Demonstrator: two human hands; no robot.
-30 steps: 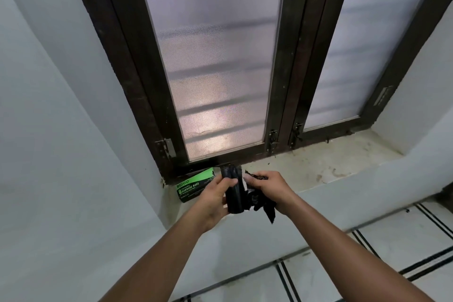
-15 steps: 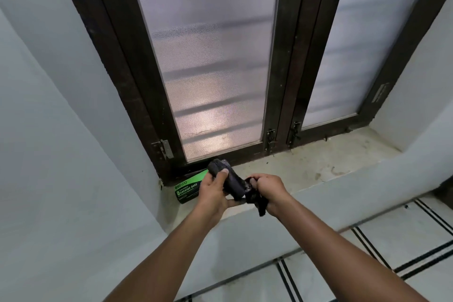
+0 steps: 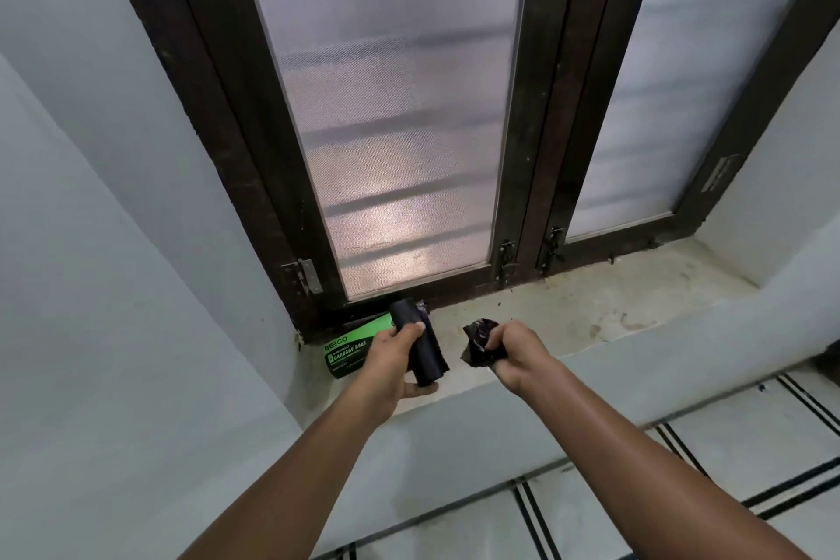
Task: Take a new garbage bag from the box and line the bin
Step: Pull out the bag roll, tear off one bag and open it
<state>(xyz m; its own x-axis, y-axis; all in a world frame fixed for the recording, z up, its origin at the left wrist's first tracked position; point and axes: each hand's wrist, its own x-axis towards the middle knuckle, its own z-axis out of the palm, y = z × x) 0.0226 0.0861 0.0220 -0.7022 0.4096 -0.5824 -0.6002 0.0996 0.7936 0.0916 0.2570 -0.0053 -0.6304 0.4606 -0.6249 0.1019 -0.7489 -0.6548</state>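
Hands at lower centre frame: left hand (image 3: 394,359) grasps a black bag roll (image 3: 418,343), right hand (image 3: 513,355) clenches a crumpled bag (image 3: 479,339), apart, above the windowsill (image 3: 591,309) beside a green box (image 3: 352,348).

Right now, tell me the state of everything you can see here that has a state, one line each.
Roll of black garbage bags: out of the box, held in the left hand.
Torn-off garbage bag: separate from the roll, bunched in the right hand.
Green garbage bag box: lying on the window sill, in its left corner.
Window: both panes closed.
Bin: not in view.
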